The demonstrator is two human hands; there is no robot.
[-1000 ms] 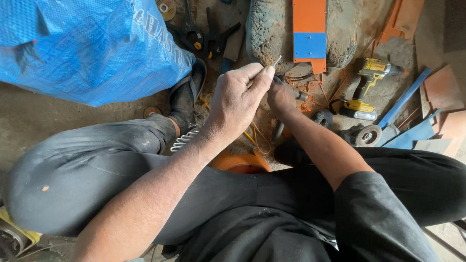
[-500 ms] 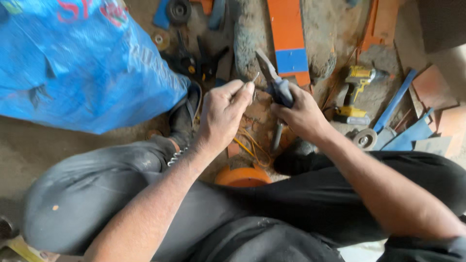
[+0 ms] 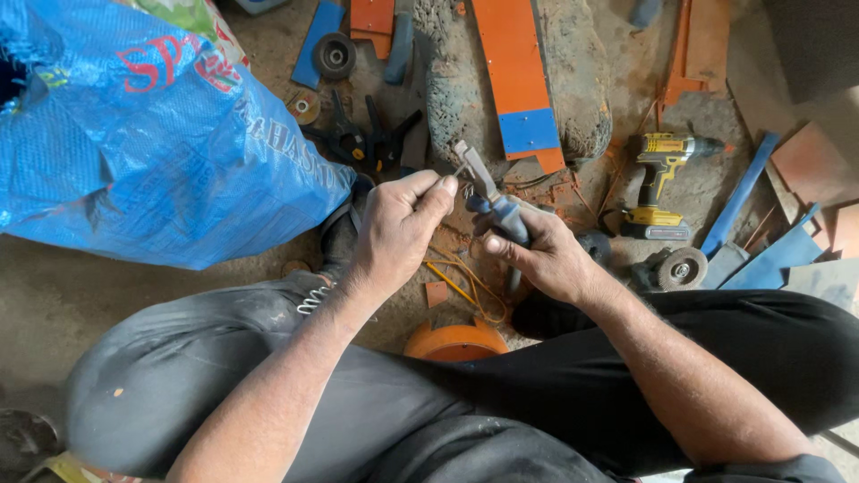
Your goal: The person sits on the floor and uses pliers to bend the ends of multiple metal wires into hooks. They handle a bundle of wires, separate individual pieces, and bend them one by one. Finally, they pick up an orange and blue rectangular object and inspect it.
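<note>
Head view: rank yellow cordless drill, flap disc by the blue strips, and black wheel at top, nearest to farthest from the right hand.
From the right hand:
1. Flap disc, just to its right on the floor.
2. Yellow cordless drill, up and right.
3. Black wheel, top left, past the left hand.

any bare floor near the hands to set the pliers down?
Bare concrete lies between the blue sack and the raised knee. Ahead of the left hand and right hand, which holds the pliers, it is crowded: clamps, orange panel, drill, wires.
</note>
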